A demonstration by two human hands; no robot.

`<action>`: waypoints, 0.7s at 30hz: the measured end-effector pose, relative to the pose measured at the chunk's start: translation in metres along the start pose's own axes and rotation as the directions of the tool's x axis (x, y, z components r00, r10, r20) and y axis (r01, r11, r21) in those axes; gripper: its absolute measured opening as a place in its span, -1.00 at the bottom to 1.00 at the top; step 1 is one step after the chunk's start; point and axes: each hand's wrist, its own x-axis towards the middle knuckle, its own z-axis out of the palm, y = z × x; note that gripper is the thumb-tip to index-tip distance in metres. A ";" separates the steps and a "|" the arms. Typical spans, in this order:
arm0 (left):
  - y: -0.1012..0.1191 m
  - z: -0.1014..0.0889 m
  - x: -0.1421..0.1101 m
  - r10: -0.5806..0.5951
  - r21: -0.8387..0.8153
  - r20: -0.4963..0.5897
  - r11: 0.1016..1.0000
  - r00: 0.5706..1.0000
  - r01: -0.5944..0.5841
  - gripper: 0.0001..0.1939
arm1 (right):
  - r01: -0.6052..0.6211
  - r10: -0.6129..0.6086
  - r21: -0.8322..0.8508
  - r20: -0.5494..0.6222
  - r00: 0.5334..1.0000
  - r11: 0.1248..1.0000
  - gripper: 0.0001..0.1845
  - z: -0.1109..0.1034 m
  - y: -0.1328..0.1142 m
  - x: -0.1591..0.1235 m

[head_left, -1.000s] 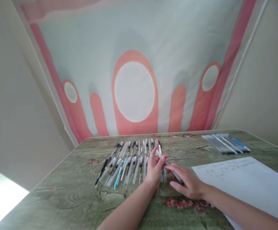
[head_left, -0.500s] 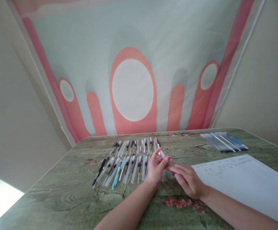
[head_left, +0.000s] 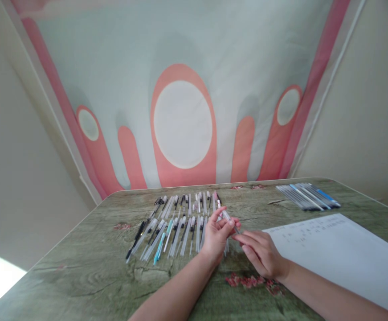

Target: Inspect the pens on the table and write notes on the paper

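My left hand (head_left: 216,232) is closed around a slim pen (head_left: 226,216) with a pale, see-through barrel, tilted with its lower end toward my right hand. The fingertips of my right hand (head_left: 260,252) meet at that lower end; its very tip is hidden by the fingers. Just behind and left of my left hand lie two rows of pens and clear pen parts. A light-blue pen (head_left: 159,249) and a black pen (head_left: 139,236) lie at the left of the front row. A pink-topped pen (head_left: 217,199) stands out at the right end of the back row.
A white sheet of paper (head_left: 344,258) with faint writing lies on the right, partly beneath my right forearm. Beyond it sits a bundle of thin refills (head_left: 302,196) with a blue strip. The wood-patterned table (head_left: 90,249) ends at a wall hung with a pink-and-grey cloth (head_left: 183,178).
The whole view has shifted slightly, so the table things appear a little further left. Both hands keep nearly the same pose at the pen.
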 end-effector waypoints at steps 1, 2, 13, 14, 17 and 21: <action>0.000 0.000 0.000 0.000 -0.002 0.005 1.000 1.000 0.000 -0.41 | 0.003 -0.003 -0.001 0.001 1.000 1.000 -0.68 0.000 0.000 -0.001; 0.000 0.000 -0.001 0.000 -0.001 0.012 1.000 1.000 0.000 -0.42 | 0.004 -0.004 0.000 0.003 1.000 1.000 -0.67 0.000 0.000 -0.001; 0.000 0.005 0.004 0.125 0.121 -0.056 0.986 0.991 -0.118 -0.32 | -0.136 0.133 0.150 0.033 0.991 0.979 -0.66 0.017 0.009 0.005; 0.000 0.005 0.004 0.151 0.147 -0.061 0.979 0.987 -0.141 -0.33 | -0.146 0.143 0.157 0.030 0.989 0.977 -0.65 0.019 0.010 0.005; 0.001 0.002 0.005 0.237 0.225 -0.091 0.951 0.967 -0.212 -0.39 | -0.213 0.212 0.149 0.022 0.977 0.966 -0.65 0.021 0.012 0.004; 0.001 -0.005 0.008 0.336 0.289 -0.149 0.914 0.930 -0.284 -0.45 | -0.317 0.319 0.109 0.004 0.948 0.942 -0.72 0.021 0.014 0.001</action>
